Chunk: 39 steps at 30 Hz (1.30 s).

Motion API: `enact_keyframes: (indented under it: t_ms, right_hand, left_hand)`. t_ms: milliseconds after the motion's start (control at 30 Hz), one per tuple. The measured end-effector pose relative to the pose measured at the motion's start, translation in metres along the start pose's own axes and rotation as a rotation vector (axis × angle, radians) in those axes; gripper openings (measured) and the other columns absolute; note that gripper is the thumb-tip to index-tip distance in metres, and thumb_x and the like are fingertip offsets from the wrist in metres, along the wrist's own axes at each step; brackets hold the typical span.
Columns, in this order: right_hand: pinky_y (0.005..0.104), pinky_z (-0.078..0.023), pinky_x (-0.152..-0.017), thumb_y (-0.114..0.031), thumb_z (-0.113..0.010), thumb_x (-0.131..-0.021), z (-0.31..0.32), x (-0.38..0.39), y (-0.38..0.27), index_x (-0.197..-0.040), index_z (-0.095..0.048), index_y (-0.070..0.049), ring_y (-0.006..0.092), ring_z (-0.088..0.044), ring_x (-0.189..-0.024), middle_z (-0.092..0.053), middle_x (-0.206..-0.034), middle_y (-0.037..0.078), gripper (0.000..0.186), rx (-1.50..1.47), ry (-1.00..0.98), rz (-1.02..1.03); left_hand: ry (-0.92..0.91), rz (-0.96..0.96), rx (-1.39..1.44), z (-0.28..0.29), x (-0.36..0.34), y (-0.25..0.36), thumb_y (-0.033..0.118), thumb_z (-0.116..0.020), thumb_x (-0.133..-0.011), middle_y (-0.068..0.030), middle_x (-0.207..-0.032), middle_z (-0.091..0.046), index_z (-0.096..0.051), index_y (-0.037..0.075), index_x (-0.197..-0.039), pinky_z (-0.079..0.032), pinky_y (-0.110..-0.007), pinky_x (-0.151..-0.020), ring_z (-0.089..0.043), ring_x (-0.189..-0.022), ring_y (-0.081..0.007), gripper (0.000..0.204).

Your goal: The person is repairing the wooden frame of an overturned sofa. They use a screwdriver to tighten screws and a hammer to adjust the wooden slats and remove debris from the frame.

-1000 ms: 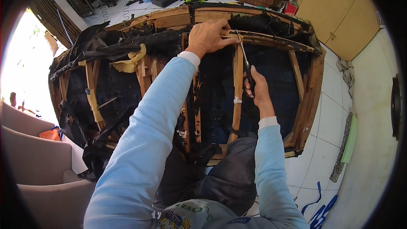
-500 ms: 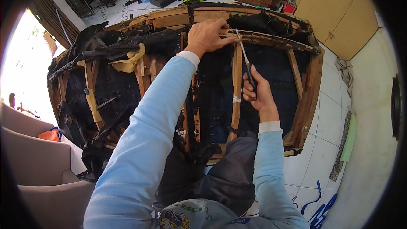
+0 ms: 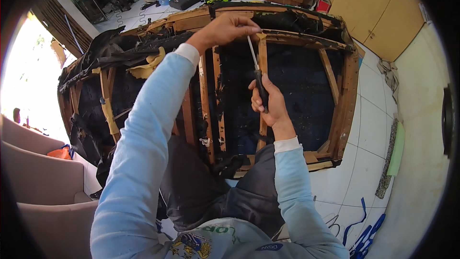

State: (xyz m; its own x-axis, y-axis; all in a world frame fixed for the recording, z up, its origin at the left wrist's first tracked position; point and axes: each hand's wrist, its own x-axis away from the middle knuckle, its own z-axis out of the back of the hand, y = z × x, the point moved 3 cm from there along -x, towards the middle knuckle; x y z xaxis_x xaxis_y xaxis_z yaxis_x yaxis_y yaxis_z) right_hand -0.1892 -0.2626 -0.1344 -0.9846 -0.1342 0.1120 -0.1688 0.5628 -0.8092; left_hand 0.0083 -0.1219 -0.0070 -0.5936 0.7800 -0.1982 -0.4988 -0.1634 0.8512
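a stripped wooden sofa frame [image 3: 204, 93] takes up most of the floor in front of my knees, its ribs bare and rough, dark lining between them. on my left stands a beige armchair [image 3: 40, 175], just beside it. torn black fabric [image 3: 299, 22] hangs bunched along the far edge of the frame. nearer me than that fabric runs the cross rail [image 3: 306, 41], pale and scuffed along its edge, with its long axis lying left to right. a narrow upright slat [image 3: 263, 127] comes from it toward me, plain brown wood with dark marks low down. to the left, a ragged scrap of yellow foam [image 3: 147, 67] clings to the frame.

my left hand [image 3: 225, 29] is up at the rail beside the slat's far end, thumb and fingertips drawn close together; i cannot tell whether they pinch anything. my right hand [image 3: 272, 101] is lower, its grip wrapped around the black handle of a screwdriver [image 3: 258, 74]. the steel shaft points away from me and slightly left, so the rail lies straight beyond my right grip, and the tool's long axis runs nearly square across it. the tip is just under my left fingertips, so the left hand is nearer to it; whether the tip touches the wood, i cannot tell.
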Motion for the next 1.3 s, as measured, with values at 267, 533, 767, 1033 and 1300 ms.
enact_keyframes:
  t_ms: [267,533,767,1033,1300]
  right_hand:
    - [0.0264,-0.041,-0.054,-0.046,-0.055,-0.118,0.004,0.016,0.013,-0.116,-0.072,-0.002,0.0082,-0.054,-0.059,-0.058,-0.068,0.000,0.047,0.430,0.281,0.163]
    - [0.0336,-0.053,-0.071,-0.033,-0.069,-0.111,0.006,0.008,0.016,-0.119,-0.073,0.002,0.0173,-0.070,-0.076,-0.072,-0.083,0.009,0.036,0.795,0.426,0.373]
    - [0.0383,-0.059,-0.086,-0.031,-0.070,-0.109,0.000,-0.009,-0.002,-0.123,-0.078,0.002,0.0330,-0.080,-0.096,-0.081,-0.102,0.021,0.037,0.877,0.482,0.364]
    - [0.0479,-0.060,-0.093,-0.027,-0.066,-0.110,-0.023,-0.020,-0.004,-0.126,-0.078,0.001,0.0479,-0.076,-0.110,-0.080,-0.114,0.028,0.034,1.046,0.563,0.587]
    - [0.0493,-0.059,-0.095,-0.025,-0.066,-0.111,-0.051,-0.029,0.034,-0.130,-0.075,0.005,0.0461,-0.075,-0.111,-0.078,-0.120,0.026,0.037,0.967,0.648,0.661]
  left_hand:
    - [0.642,-0.312,-0.747,0.073,0.007,-0.043,0.048,-0.070,-0.108,-0.0188,-0.119,-0.083,-0.071,-0.001,-0.143,-0.059,-0.044,-0.106,-0.078,-0.118,-0.0340,0.060]
    - [0.449,0.243,-0.457,0.029,0.032,-0.056,0.051,-0.081,-0.097,-0.0132,-0.111,-0.085,-0.088,0.018,-0.119,-0.060,-0.046,-0.096,-0.080,-0.100,-0.0307,0.040]
    - [0.387,0.326,-0.407,0.035,0.026,-0.057,0.042,-0.078,-0.104,-0.0083,-0.104,-0.082,-0.082,0.010,-0.128,-0.057,-0.036,-0.064,-0.066,-0.064,-0.0163,0.041]
    - [0.341,0.351,-0.513,0.034,0.025,-0.060,0.073,-0.075,-0.092,-0.0091,-0.129,-0.082,-0.082,0.020,-0.132,-0.043,-0.050,-0.114,-0.074,-0.126,-0.0307,0.067]
    - [0.316,0.390,-0.639,0.024,0.022,-0.048,0.082,-0.080,-0.083,-0.0122,-0.136,-0.079,-0.081,0.016,-0.133,-0.028,-0.052,-0.118,-0.070,-0.133,-0.0328,0.082]
